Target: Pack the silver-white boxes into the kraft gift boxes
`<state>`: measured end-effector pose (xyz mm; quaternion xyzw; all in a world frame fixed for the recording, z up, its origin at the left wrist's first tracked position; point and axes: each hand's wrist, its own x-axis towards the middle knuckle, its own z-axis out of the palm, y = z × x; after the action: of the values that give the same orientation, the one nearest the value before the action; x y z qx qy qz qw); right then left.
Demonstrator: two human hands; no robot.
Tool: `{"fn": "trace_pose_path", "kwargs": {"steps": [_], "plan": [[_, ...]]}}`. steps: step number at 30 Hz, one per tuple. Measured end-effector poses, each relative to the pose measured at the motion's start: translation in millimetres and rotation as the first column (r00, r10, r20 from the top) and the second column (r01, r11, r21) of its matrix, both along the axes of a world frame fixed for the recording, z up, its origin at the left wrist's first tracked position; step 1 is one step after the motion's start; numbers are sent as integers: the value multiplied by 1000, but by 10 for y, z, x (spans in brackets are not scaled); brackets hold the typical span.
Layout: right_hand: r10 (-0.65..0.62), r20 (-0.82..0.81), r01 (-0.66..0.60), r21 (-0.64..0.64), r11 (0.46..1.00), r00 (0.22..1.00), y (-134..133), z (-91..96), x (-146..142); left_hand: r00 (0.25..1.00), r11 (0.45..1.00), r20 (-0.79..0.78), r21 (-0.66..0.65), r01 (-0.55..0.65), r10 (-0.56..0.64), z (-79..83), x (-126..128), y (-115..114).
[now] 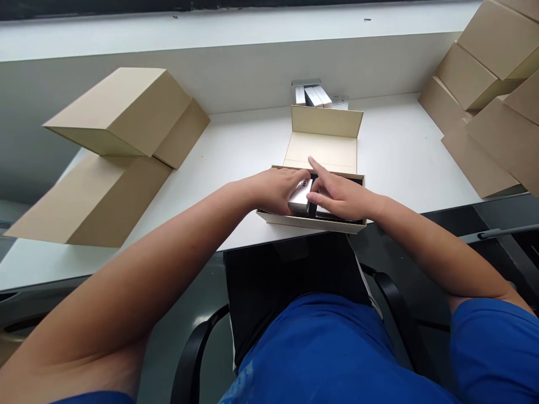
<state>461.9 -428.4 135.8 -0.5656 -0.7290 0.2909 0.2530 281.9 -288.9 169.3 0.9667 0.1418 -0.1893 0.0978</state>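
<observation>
An open cream box (311, 223) stands near the table's front edge, its hinged lid (322, 150) folded back away from me. My left hand (275, 189) is wrapped round a small silver box (300, 194), which sits tilted in the left part of the cream box. Over the right part lies my right hand (343, 195), thumb and index finger spread apart. Beneath its palm a second silver box (323, 212) is mostly hidden. Black lining (357, 180) shows along the inside.
Several small white and silver boxes (314, 95) stand against the back wall behind the lid. Closed tan boxes (122, 120) are stacked at the left, and more tan boxes (484, 73) pile up at the right. A chair armrest (191, 359) is below the table.
</observation>
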Motion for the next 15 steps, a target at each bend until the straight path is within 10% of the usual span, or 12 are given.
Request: {"fn": "trace_pose_path", "kwargs": {"steps": [8,15], "plan": [[-76,476,132,-85,988,876,11,120,-248,999,999,-53,36,-6,8,-65,-41,25],[-7,398,73,-150,986,917,26,184,-225,1000,990,-23,143,2,2,-140,-79,19]]}}
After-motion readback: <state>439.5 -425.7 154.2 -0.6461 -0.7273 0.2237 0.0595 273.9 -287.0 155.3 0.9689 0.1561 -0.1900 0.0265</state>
